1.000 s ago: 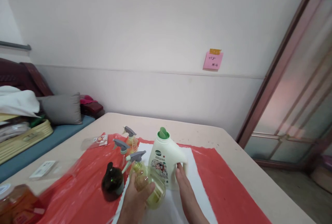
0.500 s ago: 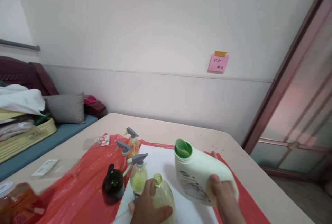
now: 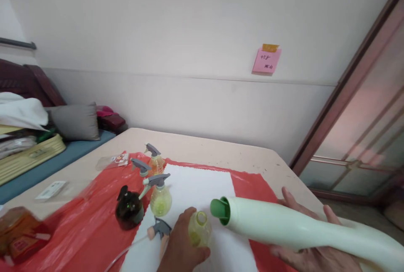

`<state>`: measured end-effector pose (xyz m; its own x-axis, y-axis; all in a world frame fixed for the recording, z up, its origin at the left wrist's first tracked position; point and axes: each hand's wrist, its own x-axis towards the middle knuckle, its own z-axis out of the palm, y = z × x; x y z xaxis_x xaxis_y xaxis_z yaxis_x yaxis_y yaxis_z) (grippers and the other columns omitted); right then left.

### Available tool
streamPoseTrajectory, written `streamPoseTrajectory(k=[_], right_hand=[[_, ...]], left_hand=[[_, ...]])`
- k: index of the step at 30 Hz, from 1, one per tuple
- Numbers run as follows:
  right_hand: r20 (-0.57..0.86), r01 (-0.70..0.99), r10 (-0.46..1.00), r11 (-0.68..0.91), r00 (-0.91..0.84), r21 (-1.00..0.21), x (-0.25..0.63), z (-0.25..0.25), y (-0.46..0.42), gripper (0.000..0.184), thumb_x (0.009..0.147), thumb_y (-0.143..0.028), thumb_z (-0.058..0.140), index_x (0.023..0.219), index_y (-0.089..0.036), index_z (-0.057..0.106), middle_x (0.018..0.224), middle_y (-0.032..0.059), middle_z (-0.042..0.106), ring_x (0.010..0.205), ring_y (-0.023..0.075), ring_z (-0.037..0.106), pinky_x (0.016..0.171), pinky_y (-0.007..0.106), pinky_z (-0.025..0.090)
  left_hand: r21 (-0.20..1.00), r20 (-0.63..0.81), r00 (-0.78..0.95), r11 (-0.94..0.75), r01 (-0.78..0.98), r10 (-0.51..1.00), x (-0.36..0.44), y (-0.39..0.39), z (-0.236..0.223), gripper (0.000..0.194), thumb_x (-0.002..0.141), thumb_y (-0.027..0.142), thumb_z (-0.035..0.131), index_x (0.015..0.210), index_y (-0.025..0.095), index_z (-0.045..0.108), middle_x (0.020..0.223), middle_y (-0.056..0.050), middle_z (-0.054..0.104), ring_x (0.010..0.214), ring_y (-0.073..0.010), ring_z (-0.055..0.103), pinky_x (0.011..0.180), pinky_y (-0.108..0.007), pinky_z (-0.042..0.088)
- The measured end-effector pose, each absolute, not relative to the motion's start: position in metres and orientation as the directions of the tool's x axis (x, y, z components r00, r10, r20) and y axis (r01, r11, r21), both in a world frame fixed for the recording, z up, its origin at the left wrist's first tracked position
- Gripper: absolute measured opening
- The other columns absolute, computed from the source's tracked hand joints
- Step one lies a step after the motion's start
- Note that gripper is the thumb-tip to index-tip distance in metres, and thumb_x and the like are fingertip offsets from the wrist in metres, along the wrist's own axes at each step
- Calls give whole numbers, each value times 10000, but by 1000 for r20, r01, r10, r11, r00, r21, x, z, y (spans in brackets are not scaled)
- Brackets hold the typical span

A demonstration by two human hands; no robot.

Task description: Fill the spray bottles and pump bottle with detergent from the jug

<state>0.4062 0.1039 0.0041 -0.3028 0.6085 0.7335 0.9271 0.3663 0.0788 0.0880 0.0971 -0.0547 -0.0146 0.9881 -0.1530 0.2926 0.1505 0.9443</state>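
My left hand (image 3: pixel 181 246) is wrapped round a small yellow-green bottle (image 3: pixel 199 228) that stands open-mouthed on the white cloth (image 3: pixel 195 183). My right hand (image 3: pixel 311 249) holds a large white detergent jug (image 3: pixel 293 226) tipped on its side, with its green spout (image 3: pixel 219 209) just right of the small bottle's mouth. A grey spray head with a tube (image 3: pixel 159 229) lies on the cloth beside my left hand.
Three spray bottles (image 3: pixel 159 194) and a dark round bottle (image 3: pixel 128 209) stand on the red plastic sheet (image 3: pixel 94 221) over the beige table (image 3: pixel 195 148). An orange container (image 3: pixel 19 232) sits at the left edge. A cluttered bench (image 3: pixel 38 154) lies left, a glass door (image 3: pixel 362 137) right.
My right hand has tipped the jug from tilted to nearly horizontal and brought its spout down next to the small bottle's mouth. My left hand stays on the small bottle.
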Motion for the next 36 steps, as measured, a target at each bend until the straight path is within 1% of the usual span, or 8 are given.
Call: streamPoseTrajectory(k=[4,7,14,18,22,26,31,36], right_hand=[[677,889,596,410,-431,204,406,16,93,851,870,-664,493,1582,-298,202,1283,117,683,1058,346,655,1160,614,203],[678,867,545,376,-493,328,404,22,89,850,881,-638,481,1577,-223,227,1254,165,687,1044,353,652,1152,641,183],[659,829,504,362,-558,426,393,28,90,543,883,-492,456,1315,-191,589,1149,177,711,989,334,647,1119,682,212],[642,809,492,348,-588,473,387,35,88,445,891,-472,438,1158,-211,681,1133,180,707,1021,354,612,1080,713,244],[591,786,524,334,-613,520,381,42,85,447,913,-452,424,1185,-213,686,1185,173,690,1098,369,581,1087,715,247],[529,728,519,325,-671,604,380,44,82,420,937,-415,420,1236,-265,675,1270,138,660,1161,371,555,1123,713,187],[512,759,579,343,-634,553,382,40,80,458,936,-447,434,1316,-281,630,1301,126,643,1193,367,561,1152,691,146],[507,756,584,330,-634,565,385,37,77,487,942,-499,455,1350,-278,603,1345,137,624,1204,365,568,1162,686,146]], left_hand=[[922,-113,12,100,375,994,97,98,-56,882,531,159,696,1385,163,476,1483,-156,497,1364,-308,448,1131,-381,329],[907,-121,15,105,409,993,97,98,-57,886,527,162,700,1387,162,488,1489,-153,498,1386,-316,429,1161,-390,293],[890,-134,9,116,440,991,94,98,-63,901,528,176,716,1402,160,499,1491,-155,506,1384,-326,437,1166,-412,291],[862,-175,5,150,484,985,95,98,-59,922,517,202,736,1409,172,507,1487,-148,514,1393,-328,435,1146,-386,315],[847,-177,-10,157,507,984,97,98,-55,921,503,202,737,1400,172,529,1459,-148,541,1357,-341,474,1119,-379,344],[855,-165,-31,158,493,986,97,97,-54,922,474,182,739,1376,182,551,1406,-130,583,1295,-333,525,1075,-369,388],[843,-225,28,180,507,974,94,96,-50,945,486,190,747,1405,188,528,1471,-137,533,1364,-329,461,1121,-372,340],[857,-204,27,165,488,979,93,95,-49,940,498,169,742,1411,146,522,1481,-166,520,1377,-339,445,1141,-408,321]])
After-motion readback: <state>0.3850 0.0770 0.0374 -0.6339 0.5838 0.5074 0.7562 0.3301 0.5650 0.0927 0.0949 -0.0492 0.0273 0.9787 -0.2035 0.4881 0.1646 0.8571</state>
